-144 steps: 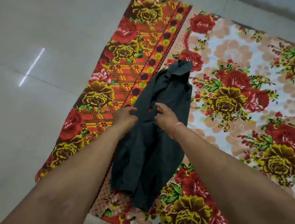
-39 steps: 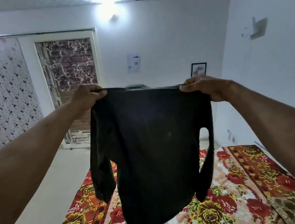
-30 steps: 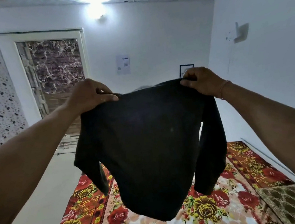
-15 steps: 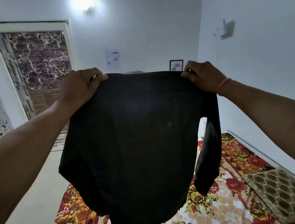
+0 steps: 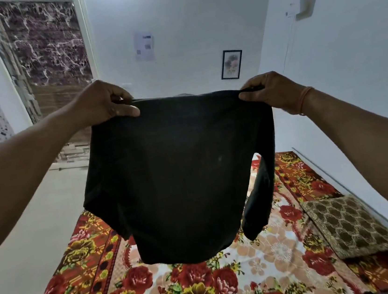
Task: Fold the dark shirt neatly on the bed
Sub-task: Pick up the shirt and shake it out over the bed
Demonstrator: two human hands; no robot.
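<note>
The left hand [image 5: 102,102] and right hand [image 5: 272,93] each keep a pinching grip on 1 top corner of the dark shirt [image 5: 179,173], stretched taut between them. In the last second it has come lower, hanging above the floral bed [image 5: 206,292], probably ready to lay flat.

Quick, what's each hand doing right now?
Left hand: closed, pinching the top left edge of the dark shirt.
Right hand: closed, pinching the shirt's top right edge.
</note>
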